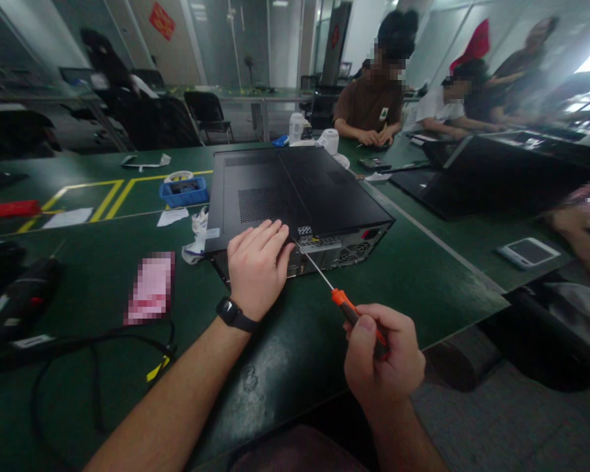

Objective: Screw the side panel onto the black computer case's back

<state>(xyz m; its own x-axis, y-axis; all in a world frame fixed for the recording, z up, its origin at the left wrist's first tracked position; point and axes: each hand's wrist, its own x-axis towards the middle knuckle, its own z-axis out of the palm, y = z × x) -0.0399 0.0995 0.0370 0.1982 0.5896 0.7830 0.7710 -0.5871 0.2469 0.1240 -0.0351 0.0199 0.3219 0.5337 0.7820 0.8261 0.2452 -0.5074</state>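
A black desktop computer case (295, 190) lies flat on the green table (103, 275), its rear panel toward me. My left hand (258, 265) rests flat on the near edge of the case lid, fingers stretched out; a dark watch is on that wrist. My right hand (383, 364) is closed round the orange and black handle of a screwdriver (341, 301). The thin shaft runs up and left, and its tip touches the case's rear panel beside my left fingertips.
A blue parts tray (183, 191) and paper scraps lie behind the case on the left. A black power tool (17, 301) and a cable (78, 354) sit at the near left. A tablet (528, 252) lies on the right. Other people sit at the far side and right.
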